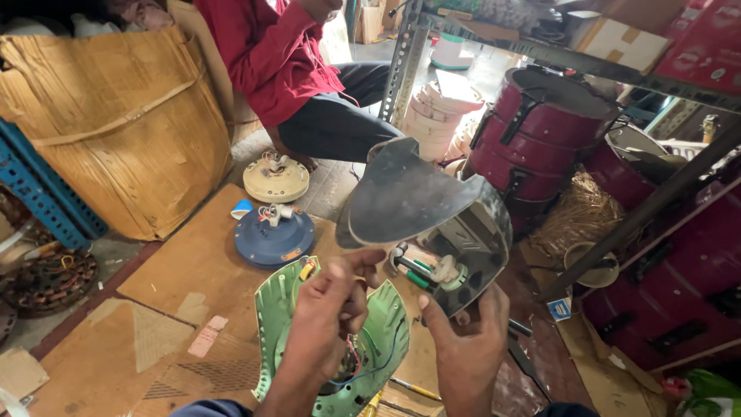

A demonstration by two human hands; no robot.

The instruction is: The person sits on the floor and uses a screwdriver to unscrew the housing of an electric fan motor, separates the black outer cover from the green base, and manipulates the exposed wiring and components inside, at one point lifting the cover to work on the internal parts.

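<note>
Grey metal fan housing (pixel 432 216), rigid, likely weighty, sharp-rimmed; right hand (pixel 467 340) fingers gripping lower rim, left hand (pixel 328 309) fingers pinching front edge.

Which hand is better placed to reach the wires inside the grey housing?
Probably the left hand: its fingertips sit beside the grey housing opening, while the right hand supports the housing from below.

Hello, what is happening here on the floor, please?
A person sits over a green fan body on cardboard sheets. The right hand holds up a grey metal housing with parts inside; the left hand pinches something small at its lower edge. A blue motor disc and a cream one lie further off, near another person in a red shirt.
</note>
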